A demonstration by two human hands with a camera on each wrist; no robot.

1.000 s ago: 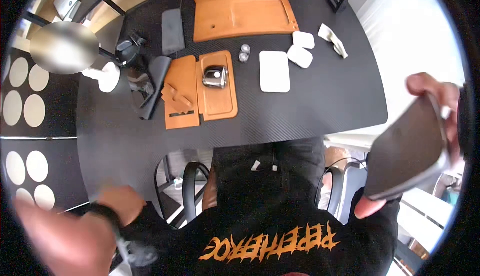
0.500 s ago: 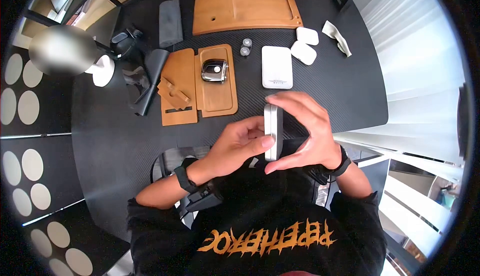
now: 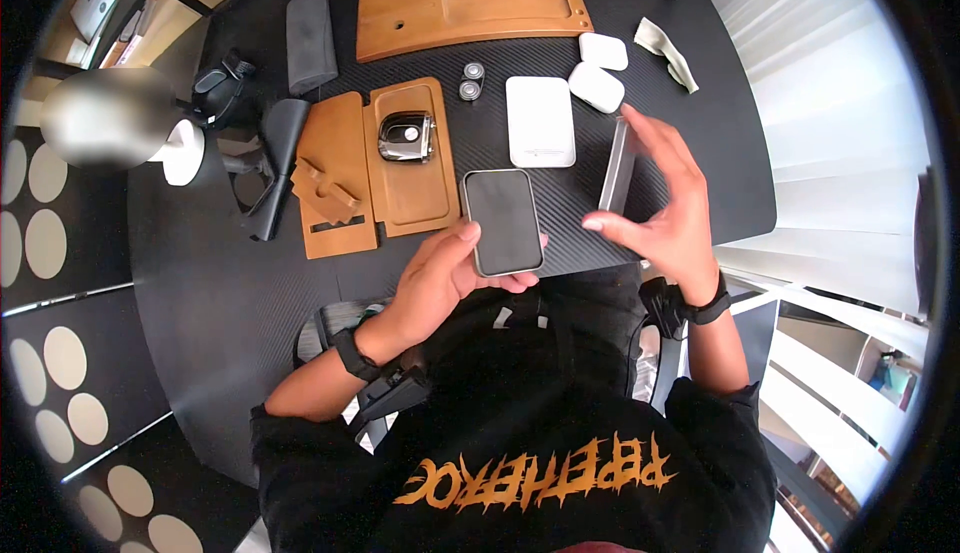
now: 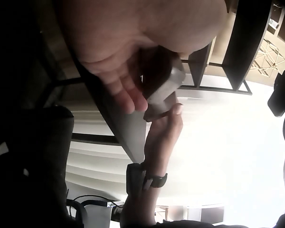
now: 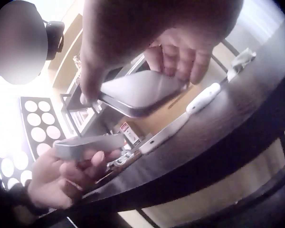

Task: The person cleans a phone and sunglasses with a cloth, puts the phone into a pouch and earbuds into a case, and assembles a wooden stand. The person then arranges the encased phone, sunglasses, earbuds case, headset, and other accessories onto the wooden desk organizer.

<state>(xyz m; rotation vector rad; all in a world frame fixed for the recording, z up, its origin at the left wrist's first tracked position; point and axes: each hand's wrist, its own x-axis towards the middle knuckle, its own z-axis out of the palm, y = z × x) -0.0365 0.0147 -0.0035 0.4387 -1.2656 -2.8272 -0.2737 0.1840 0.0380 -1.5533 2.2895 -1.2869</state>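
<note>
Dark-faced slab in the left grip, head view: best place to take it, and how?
Probably pinch the slab by both long edges at its far end, coming from the far side. It's flat and thin, and that end looks uncovered; the left grip has its thumb at the left edge, fingers showing past the near end.

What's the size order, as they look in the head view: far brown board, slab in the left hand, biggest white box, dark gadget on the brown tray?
1. Far brown board, largest.
2. Slab and biggest white box: too close to rank, as the slab may be nearer the camera.
3. Dark gadget, smallest.
</note>
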